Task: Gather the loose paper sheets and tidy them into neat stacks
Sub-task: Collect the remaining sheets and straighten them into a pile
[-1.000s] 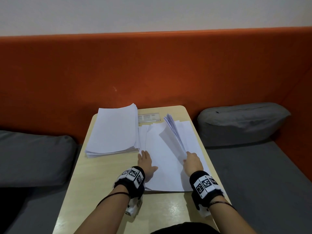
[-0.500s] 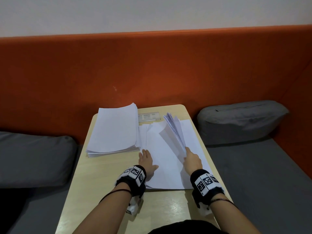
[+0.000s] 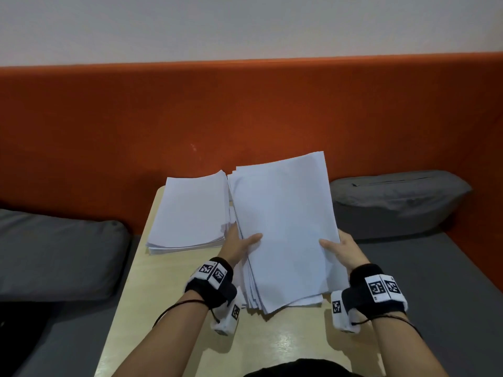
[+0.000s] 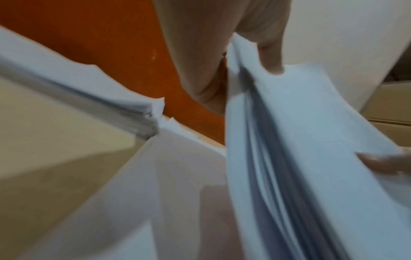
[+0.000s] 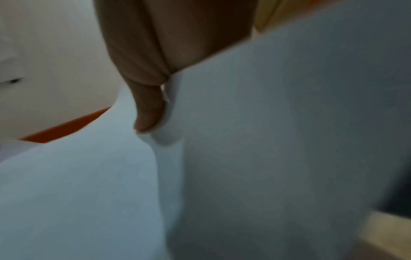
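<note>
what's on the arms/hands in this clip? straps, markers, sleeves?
Bare forearms, no sleeves or gloves. The left hand and right hand each have a black wrist band carrying white blocks printed with black square fiducial tags. A thin dark cord loops round each forearm behind the band.

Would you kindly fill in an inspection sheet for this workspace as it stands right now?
Surface: light wooden table, glossy at the near edge.
Job's things: held bundle of sheets raised and tilted above the table, its lower edges fanned and uneven; neat stack lying flat on the table's left side; more loose sheets lie flat under the bundle.
Clutter: nothing seen.
Grippers: left hand grips the bundle's left edge, thumb on top; right hand grips its right edge likewise.
Cables: thin dark cords at both wrists, beside the marker wristbands.
Surroundings: orange padded backrest, grey cushions either side, pale wall above.
</note>
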Demonstrator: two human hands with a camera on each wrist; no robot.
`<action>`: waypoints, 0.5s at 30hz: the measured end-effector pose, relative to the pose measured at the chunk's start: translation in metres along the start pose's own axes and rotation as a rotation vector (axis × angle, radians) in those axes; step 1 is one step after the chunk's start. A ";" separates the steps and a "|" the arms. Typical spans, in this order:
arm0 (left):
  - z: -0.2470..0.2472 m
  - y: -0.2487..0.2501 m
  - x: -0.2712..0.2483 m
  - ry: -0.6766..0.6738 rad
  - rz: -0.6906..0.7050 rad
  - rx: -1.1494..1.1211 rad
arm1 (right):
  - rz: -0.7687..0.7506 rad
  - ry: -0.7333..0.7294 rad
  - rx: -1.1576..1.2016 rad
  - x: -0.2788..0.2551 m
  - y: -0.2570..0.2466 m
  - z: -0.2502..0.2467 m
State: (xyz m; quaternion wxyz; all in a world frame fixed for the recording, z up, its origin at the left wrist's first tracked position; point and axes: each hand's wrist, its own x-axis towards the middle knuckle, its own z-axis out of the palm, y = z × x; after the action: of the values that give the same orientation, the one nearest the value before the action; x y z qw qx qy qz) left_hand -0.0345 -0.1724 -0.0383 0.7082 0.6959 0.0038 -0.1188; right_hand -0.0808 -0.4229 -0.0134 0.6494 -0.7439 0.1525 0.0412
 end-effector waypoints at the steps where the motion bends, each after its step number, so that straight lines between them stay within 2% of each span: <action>1: 0.004 0.004 0.000 0.014 0.057 0.020 | -0.012 0.032 -0.029 0.001 -0.002 0.004; 6: 0.023 0.038 -0.006 0.182 0.347 0.022 | -0.167 0.178 0.076 -0.005 -0.021 0.020; 10: 0.031 0.069 -0.012 0.283 0.462 -0.010 | -0.298 0.232 0.203 -0.007 -0.041 0.026; 15: 0.025 0.072 -0.016 0.266 0.508 -0.005 | -0.307 0.207 0.300 -0.010 -0.045 0.026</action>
State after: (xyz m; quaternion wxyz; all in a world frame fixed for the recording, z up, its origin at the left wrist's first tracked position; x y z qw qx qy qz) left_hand -0.0420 -0.1941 0.0360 0.7101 0.6824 -0.0775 0.1551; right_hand -0.0737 -0.3907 0.0282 0.7321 -0.6539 0.1079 -0.1575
